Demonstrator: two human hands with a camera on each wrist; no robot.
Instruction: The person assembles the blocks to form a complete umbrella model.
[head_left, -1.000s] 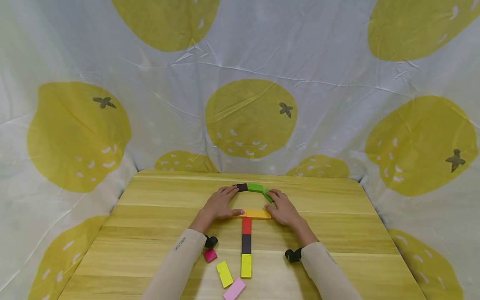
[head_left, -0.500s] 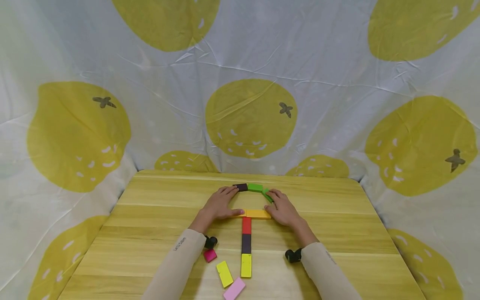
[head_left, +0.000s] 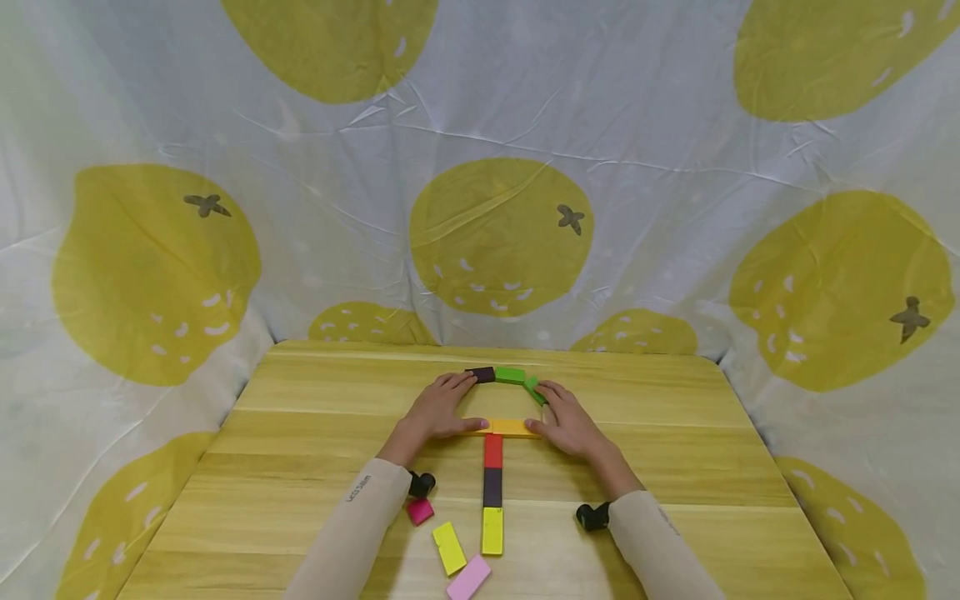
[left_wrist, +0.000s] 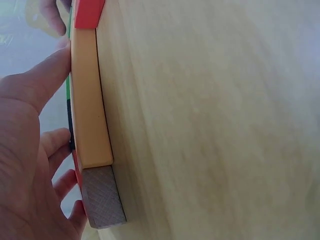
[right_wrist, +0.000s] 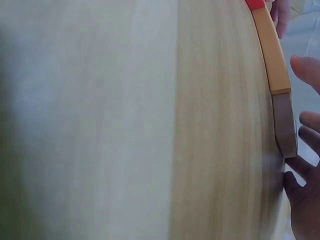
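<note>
My left hand (head_left: 438, 408) spans the left of a block outline. Its fingertips touch a dark block (head_left: 481, 375) at the far side, and its thumb rests by an orange block (left_wrist: 91, 100). In the left wrist view, other fingertips touch a red edge behind a grey-brown block (left_wrist: 104, 197). On the right side, my right hand (head_left: 570, 423) has its fingers spread beside a tilted green block (head_left: 534, 389). Its thumb lies near a second orange block (head_left: 512, 428). The right wrist view has a brown block (right_wrist: 284, 122) beside those fingers. Another green block (head_left: 510, 376) lies between the hands.
A red block (head_left: 492, 451), a dark block (head_left: 492, 487) and a yellow block (head_left: 492, 532) run in line toward me. Left of them lie a loose yellow block (head_left: 449, 548), a pink block (head_left: 468, 578) and a magenta block (head_left: 420, 512). A lemon-print cloth (head_left: 660, 250) hangs behind the table.
My right hand has shifted slightly toward me, and its thumb has come down over the orange block. The left hand and the blocks look unmoved.
</note>
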